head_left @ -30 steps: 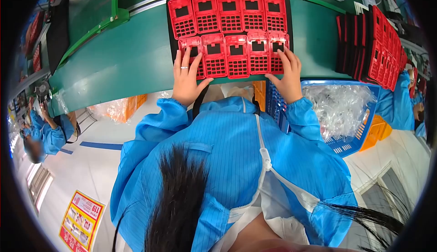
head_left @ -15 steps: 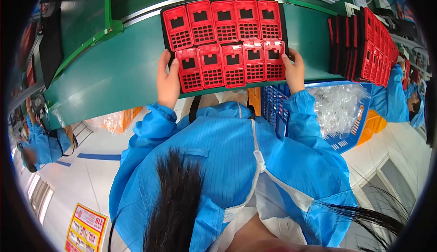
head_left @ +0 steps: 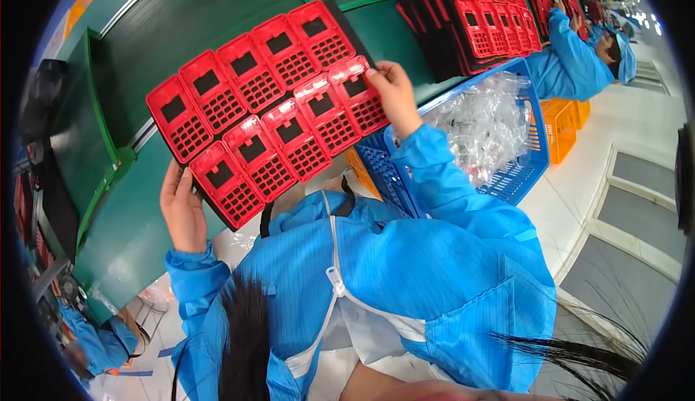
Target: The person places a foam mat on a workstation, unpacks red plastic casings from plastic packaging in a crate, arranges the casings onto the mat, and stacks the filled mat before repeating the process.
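Between my hands is a black tray (head_left: 350, 30) with two rows of red plastic housings (head_left: 295, 142), each with a window and a grid of key holes. It slants in view, right end higher, over the green tabletop and its front edge. My left hand (head_left: 186, 209) grips the tray's left end near the lower corner, thumb on the near side. My right hand (head_left: 397, 97) is closed on the right end, thumb over the rim by the last housing. The fingers under the tray are hidden.
At the right, a leaning stack of similar trays (head_left: 470, 24) stands on the green table (head_left: 119, 238). Below it is a blue crate (head_left: 537, 115) holding clear plastic bags (head_left: 481, 126). An orange crate (head_left: 561, 137) and a co-worker (head_left: 572, 68) are beyond. A green frame (head_left: 101, 111) rises at left.
My view has turned toward the right, bringing the tray stack and blue crate nearer the middle. The held tray went from nearly level to slanted, with both hands still on its ends.
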A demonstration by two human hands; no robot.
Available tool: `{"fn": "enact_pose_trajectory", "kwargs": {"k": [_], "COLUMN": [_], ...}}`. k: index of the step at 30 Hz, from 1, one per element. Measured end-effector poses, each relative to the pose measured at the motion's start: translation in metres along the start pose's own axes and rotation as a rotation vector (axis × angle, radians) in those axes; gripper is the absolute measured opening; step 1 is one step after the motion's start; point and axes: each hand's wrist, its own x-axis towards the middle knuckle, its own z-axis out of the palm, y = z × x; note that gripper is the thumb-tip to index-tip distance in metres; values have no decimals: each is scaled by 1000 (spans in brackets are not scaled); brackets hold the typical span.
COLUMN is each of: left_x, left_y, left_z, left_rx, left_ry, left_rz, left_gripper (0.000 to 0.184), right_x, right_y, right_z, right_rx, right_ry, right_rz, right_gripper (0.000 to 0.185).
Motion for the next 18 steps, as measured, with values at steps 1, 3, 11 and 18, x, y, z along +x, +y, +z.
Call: {"fn": "enact_pose_trajectory", "kwargs": {"k": [1,3,11,18], "left_x": [0,16,41,82], "left_y": [9,-8,58,-4], "left_z": [5,-12,189,371], "left_rx": [-6,-99,-175,-133], "left_ry": [-20,-176,-540,-613], "left_rz": [-10,26,109,43], "left_gripper": [42,42,46,39], "right_x": [5,0,84,243], "right_y": [-12,-38,-201,-212], "right_z": [-9,-10,-198,-382], "right_rx": [-39,-100,-125,-927], "right_ry": [3,19,-11,286], "right_rz": [-6,-50,-39,-436], "right_gripper": [35,32,34,53]}}
